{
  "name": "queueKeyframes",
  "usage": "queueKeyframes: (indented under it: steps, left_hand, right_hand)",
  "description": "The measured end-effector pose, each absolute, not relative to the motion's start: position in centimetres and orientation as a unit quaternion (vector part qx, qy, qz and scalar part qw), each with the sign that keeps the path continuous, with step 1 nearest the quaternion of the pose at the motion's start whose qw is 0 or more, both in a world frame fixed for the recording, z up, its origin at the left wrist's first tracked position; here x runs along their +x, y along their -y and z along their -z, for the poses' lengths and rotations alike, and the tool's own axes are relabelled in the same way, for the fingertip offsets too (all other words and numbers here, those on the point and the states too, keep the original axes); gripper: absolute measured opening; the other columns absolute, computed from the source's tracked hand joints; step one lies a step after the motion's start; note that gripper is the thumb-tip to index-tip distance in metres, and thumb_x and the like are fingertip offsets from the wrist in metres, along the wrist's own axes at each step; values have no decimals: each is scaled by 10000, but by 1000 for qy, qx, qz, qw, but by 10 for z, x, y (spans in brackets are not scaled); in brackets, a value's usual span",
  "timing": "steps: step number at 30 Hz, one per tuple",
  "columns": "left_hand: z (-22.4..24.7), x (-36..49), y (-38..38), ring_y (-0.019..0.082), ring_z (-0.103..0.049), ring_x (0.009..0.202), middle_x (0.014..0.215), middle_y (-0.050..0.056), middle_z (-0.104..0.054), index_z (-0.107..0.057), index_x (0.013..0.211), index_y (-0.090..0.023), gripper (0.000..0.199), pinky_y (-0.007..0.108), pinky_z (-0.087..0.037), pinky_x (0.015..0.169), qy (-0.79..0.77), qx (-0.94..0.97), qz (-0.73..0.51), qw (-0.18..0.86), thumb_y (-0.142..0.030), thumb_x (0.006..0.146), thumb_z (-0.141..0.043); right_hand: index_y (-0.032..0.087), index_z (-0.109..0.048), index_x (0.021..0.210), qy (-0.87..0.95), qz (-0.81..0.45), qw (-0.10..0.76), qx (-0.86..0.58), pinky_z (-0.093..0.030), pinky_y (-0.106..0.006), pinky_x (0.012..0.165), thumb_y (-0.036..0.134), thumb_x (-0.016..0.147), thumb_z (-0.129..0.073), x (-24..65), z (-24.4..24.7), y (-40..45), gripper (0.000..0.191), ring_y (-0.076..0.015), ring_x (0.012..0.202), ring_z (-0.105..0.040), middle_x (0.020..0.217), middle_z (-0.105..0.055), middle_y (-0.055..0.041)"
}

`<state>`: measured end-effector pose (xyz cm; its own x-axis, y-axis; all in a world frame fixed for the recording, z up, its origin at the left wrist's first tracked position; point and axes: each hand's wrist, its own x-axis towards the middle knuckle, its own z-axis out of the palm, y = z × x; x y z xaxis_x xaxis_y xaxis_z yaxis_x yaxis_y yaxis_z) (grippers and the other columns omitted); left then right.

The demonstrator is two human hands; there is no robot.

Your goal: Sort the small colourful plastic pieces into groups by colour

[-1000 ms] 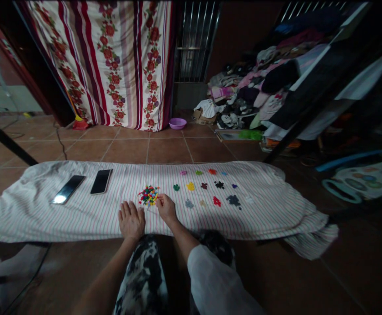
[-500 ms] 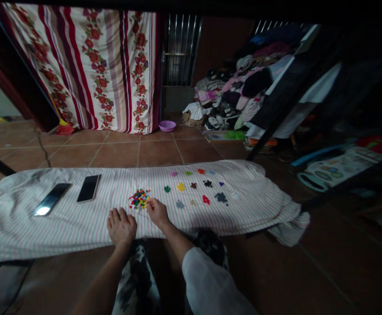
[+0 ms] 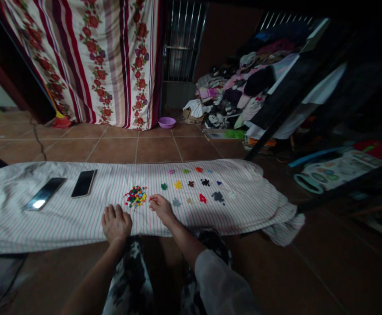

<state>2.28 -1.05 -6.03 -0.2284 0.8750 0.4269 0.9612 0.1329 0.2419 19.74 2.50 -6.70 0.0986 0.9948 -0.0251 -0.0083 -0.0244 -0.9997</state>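
My right hand (image 3: 161,208) pinches a small red piece (image 3: 151,199) just right of a pile of mixed coloured pieces (image 3: 136,197). My left hand (image 3: 116,223) lies flat on the striped cloth (image 3: 79,223), fingers spread, below and left of that pile. Right of my right hand are small single-colour groups: dark green (image 3: 164,186), yellow (image 3: 177,185), brown (image 3: 191,184), black (image 3: 205,182), light grey (image 3: 176,202), red (image 3: 203,198) and dark grey (image 3: 217,196). Behind them sit pink (image 3: 171,171), light green (image 3: 186,171) and orange (image 3: 199,169) groups.
Two phones (image 3: 45,193) (image 3: 84,183) lie on the cloth at the left. Beyond the table are a purple basin (image 3: 167,122), a floral curtain (image 3: 112,65) and a heap of clothes (image 3: 230,92). Dark slanted posts stand at the right.
My right hand has moved right, away from the mixed pile, with the red piece between its fingers. My left hand stays resting on the cloth. The camera view has shifted slightly.
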Motion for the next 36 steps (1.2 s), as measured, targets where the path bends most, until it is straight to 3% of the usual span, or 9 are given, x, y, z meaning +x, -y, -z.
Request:
queueKeyframes:
  steps: [16, 24, 29, 36]
  left_hand:
    - [54, 25, 15, 296, -337, 1370, 1378, 187, -503, -579, 1256, -96, 496, 468, -267, 1115, 761, -608, 218, 57, -296, 865, -348]
    - [53, 25, 14, 290, -352, 1355, 1370, 181, -508, -577, 1257, -93, 513, 456, -266, 1114, 762, -608, 214, 53, -316, 883, -305]
    - [53, 25, 16, 289, -361, 1348, 1355, 190, -519, -582, 1245, -90, 521, 459, -274, 1104, 760, -612, 206, 67, -328, 895, -278]
    - [48, 27, 18, 276, -357, 1344, 1361, 168, -506, -572, 1240, -118, 510, 446, -272, 1100, 762, -611, 204, 68, -333, 890, -270]
  right_hand:
    - [212, -558, 876, 502, -435, 506, -550, -451, -205, 525, 245, 732, -513, 247, 37, -44, 155, -110, 595, -585, 695, -597, 23]
    - [198, -613, 917, 518, -236, 511, -644, -498, -266, 691, 275, 780, -469, 339, 18, -44, 213, -153, 725, -636, 827, -680, -37]
    - [194, -663, 890, 534, -86, 383, -749, -465, -271, 750, 209, 773, -426, 397, 29, -9, 265, -179, 772, -622, 819, -695, -59]
    - [183, -681, 793, 557, -49, 275, -782, -430, -256, 742, 148, 751, -436, 421, 46, 13, 251, -177, 768, -604, 792, -692, -63]
